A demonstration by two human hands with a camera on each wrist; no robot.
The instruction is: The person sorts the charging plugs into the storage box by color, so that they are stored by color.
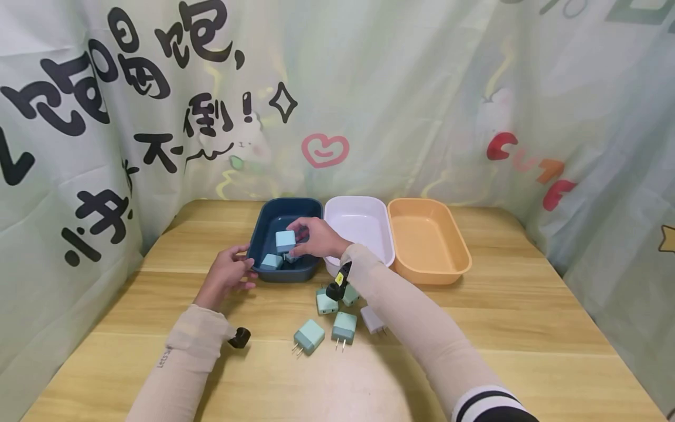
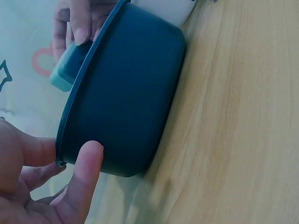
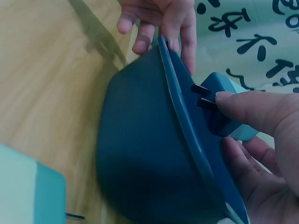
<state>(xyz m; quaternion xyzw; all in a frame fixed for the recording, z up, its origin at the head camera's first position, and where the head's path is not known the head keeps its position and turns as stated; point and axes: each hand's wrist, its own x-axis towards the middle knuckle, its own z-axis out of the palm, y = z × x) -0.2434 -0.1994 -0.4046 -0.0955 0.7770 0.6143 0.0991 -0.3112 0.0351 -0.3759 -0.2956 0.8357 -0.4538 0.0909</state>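
My right hand (image 1: pixel 319 237) pinches a light-blue plug charger (image 1: pixel 285 240) between thumb and fingers above the dark blue bin (image 1: pixel 287 275). In the right wrist view the charger (image 3: pixel 226 105) shows two metal prongs pointing toward the rim. More light-blue chargers (image 1: pixel 271 261) lie inside the bin, partly hidden by the held one. At the bin's left end, my left hand (image 1: pixel 227 272) grips the rim, a finger lying against the outer wall (image 2: pixel 121 98) in the left wrist view.
A lavender bin (image 1: pixel 364 220) and an orange bin (image 1: pixel 429 237) stand in a row right of the blue one. On the wooden table in front lie several green chargers (image 1: pixel 344 327) and a pale lavender charger (image 1: pixel 372 319), partly behind my right sleeve. A printed curtain (image 1: pixel 395 117) hangs behind.
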